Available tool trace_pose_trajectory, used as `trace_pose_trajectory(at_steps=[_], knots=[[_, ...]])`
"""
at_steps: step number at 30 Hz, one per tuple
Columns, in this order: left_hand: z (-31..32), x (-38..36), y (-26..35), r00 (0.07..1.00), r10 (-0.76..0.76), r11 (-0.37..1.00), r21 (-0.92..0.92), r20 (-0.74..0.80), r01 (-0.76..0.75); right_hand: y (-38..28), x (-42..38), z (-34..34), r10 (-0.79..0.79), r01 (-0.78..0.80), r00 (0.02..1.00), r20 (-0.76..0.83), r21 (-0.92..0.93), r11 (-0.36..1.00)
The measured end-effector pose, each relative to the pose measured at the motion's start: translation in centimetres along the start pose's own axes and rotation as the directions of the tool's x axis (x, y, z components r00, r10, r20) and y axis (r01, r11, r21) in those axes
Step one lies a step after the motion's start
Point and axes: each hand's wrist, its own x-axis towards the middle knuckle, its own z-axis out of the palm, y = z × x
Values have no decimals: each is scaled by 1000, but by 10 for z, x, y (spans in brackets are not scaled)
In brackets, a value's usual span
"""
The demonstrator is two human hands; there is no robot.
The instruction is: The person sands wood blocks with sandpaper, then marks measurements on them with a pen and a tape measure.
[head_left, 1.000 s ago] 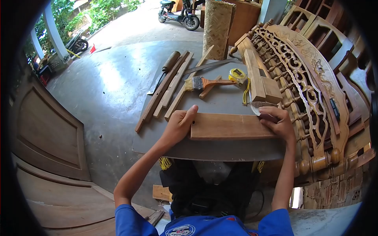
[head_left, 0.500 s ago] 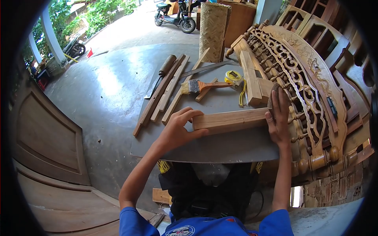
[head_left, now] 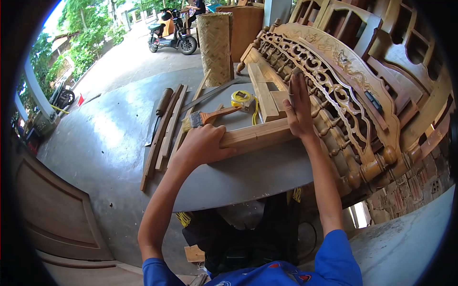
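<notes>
A squared wooden block (head_left: 260, 135) lies across the near part of the grey board (head_left: 248, 176). My left hand (head_left: 202, 147) is wrapped round the block's left end. At its right end, my right hand (head_left: 299, 112) stands upright with fingers stretched, the palm side against the end and a dark, thin piece at the fingertips, too small to make out. Just beyond the block are a brush (head_left: 212, 116) with an orange handle and a yellow tape measure (head_left: 242, 99). Two lighter wood pieces (head_left: 263, 93) lie behind my right hand.
Long wooden strips (head_left: 164, 128), a handled tool (head_left: 164, 102) and a metal blade (head_left: 210, 94) lie on the board's left. Carved wooden furniture (head_left: 329, 90) stands at right. A woven roll (head_left: 216, 50) and a scooter (head_left: 172, 35) are beyond; a person (head_left: 197, 9) sits farther back.
The view has turned to the right, so the scene sits farther left. My left hand now reaches farther over the block's left end, close to the brush. My right hand stays at the right end.
</notes>
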Motion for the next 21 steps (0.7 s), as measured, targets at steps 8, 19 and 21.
trace_pose_trajectory(at_steps=[8, 19, 21], knots=[[6, 15, 8, 984, 97, 974, -187, -151, -125, -4, -12, -29, 25, -30, 994, -111, -50, 998], [-24, -3, -39, 991, 30, 920, -390, 133, 25, 3, -22, -18, 83, -46, 986, 147, -237, 970], [-25, -7, -54, 984, 26, 911, -409, 175, 48, 2, -21, -18, 82, -42, 984, 156, -243, 969]])
